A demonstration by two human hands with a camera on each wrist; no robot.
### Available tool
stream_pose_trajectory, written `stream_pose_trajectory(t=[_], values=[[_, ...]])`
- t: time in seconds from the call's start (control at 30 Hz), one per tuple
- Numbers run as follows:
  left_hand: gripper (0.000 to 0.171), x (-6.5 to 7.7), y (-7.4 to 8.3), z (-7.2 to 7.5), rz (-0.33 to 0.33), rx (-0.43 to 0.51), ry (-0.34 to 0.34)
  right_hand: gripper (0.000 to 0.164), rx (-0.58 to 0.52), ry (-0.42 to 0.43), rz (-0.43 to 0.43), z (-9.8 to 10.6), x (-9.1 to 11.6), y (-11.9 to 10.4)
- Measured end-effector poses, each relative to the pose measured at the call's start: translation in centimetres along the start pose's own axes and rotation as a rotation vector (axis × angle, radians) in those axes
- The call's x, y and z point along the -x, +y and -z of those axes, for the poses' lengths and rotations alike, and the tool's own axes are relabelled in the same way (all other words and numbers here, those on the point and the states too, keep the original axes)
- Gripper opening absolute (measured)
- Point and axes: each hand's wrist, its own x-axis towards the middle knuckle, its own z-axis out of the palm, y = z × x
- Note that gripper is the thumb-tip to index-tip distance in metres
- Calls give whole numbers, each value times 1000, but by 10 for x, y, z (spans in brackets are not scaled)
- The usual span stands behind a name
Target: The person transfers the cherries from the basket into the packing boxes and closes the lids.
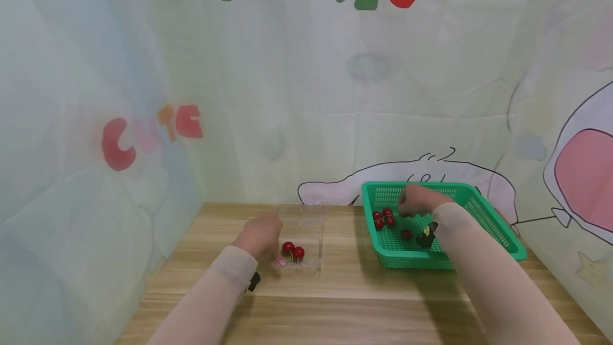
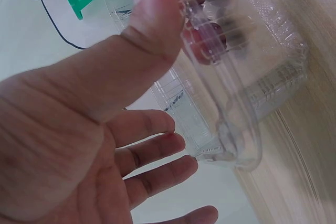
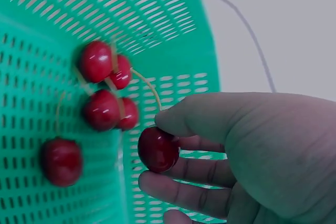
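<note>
My right hand [image 1: 417, 201] is inside the green basket [image 1: 416, 261], pinching a dark red cherry [image 3: 158, 149] between thumb and fingers, its stem sticking up. Beside it in the right wrist view lie a cluster of cherries [image 3: 101, 109] and a single cherry [image 3: 61, 162] on the basket floor. At the left side of a clear plastic box [image 1: 313, 265], my left hand [image 1: 261, 233] has its fingers fairly straight, fingertips right at the wall, and the thumb overlapping the rim in the left wrist view. Two cherries [image 1: 293, 251] with stems lie in the box.
Box and basket stand apart on a wooden table [image 1: 345, 292], the basket to the right. Behind the table hangs a printed cloth [image 1: 268, 137] with letters and drawings. A dark object [image 1: 426, 236] with a yellow mark shows beneath my right wrist.
</note>
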Motion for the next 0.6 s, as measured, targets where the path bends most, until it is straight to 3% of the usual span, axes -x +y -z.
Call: stream_pose_trajectory(t=[0.17, 0.37, 0.6], values=[[69, -1, 0, -1, -4, -11, -4, 22, 5, 49, 2, 11, -1, -11], [71, -1, 0, -1, -3, 0, -2, 21, 36, 144, 77, 21, 8, -37], [65, -1, -1, -3, -12, 1, 17, 19, 37, 195, 139, 16, 7, -75]])
